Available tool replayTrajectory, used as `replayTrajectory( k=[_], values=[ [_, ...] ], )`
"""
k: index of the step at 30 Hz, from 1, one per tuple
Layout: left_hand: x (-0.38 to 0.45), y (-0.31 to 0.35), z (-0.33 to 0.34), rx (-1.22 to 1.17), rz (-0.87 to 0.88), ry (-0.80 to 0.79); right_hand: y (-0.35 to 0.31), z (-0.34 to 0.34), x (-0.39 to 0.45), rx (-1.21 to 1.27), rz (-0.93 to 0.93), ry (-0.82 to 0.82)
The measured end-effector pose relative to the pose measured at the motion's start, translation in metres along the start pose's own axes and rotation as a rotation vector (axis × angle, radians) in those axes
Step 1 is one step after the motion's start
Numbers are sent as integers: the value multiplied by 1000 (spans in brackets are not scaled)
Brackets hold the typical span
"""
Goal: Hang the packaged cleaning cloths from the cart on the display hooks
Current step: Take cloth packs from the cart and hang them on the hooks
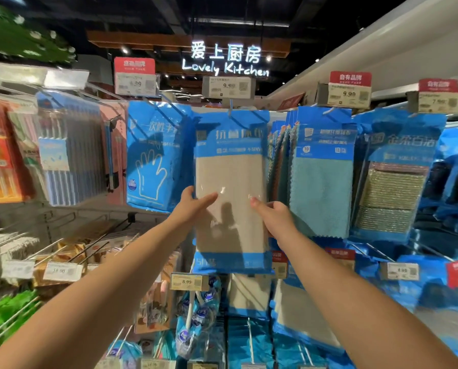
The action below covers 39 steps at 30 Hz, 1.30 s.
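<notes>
Display wall of hooks w/ blue pkgs fills frame. Center: beige cleaning-cloth pack (231,187) hangs from hook under 9.99 price tag (228,87); clear bag w/ blue header, beige cloth inside. Left hand (193,205) grips its left edge, right hand (271,214) grips right edge. Glove pack (156,155) left-center, teal cloth pack (322,177) right-center.

dark ceiling (329,12) | glowing kitchen sign (225,61) | spotlights (124,50) | white wall (398,54)
</notes>
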<state>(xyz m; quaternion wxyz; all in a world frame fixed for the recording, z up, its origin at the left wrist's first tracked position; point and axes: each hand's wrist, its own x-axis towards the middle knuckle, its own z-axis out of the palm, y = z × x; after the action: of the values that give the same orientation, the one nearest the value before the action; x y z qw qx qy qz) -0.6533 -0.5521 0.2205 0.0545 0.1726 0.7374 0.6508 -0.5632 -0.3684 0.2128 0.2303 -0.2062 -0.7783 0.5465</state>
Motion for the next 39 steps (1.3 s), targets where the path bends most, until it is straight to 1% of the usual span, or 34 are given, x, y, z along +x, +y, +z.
replayTrajectory(
  k=[2,5,7,9,13,16,19,21,25,28,31,35,36,37,39],
  values=[
    [-3,-18,7,62,54,112,22,-3,-6,-43,19,-13],
    [-19,-35,23,244,189,248,56,-16,-18,-46,83,-57],
    [-38,-35,41,367,297,259,77,-30,-27,-42,149,-125],
    [-58,-32,69,404,371,169,97,-49,-37,-60,170,-147],
    [-91,-24,147,353,525,-69,132,-112,-63,-81,174,-90],
    [-120,-15,231,243,484,-227,156,-188,-94,-103,197,-48],
    [-165,-8,330,98,422,-391,189,-288,-139,-94,258,2],
    [-199,-8,396,68,392,-523,214,-357,-173,-68,328,63],
    [-268,-23,517,124,280,-805,264,-475,-244,-9,477,196],
    [-309,-44,590,216,245,-948,306,-537,-293,27,593,284],
    [-337,-65,645,295,210,-1074,346,-577,-325,57,690,366],
    [-349,-102,697,358,5,-1313,397,-596,-348,112,810,478],
    [-346,-114,708,398,-23,-1363,409,-597,-351,144,841,495],
    [-341,-128,720,432,-34,-1398,420,-598,-353,171,873,509],
    [-327,-156,738,459,-58,-1410,437,-599,-350,218,927,544]
  ],
)
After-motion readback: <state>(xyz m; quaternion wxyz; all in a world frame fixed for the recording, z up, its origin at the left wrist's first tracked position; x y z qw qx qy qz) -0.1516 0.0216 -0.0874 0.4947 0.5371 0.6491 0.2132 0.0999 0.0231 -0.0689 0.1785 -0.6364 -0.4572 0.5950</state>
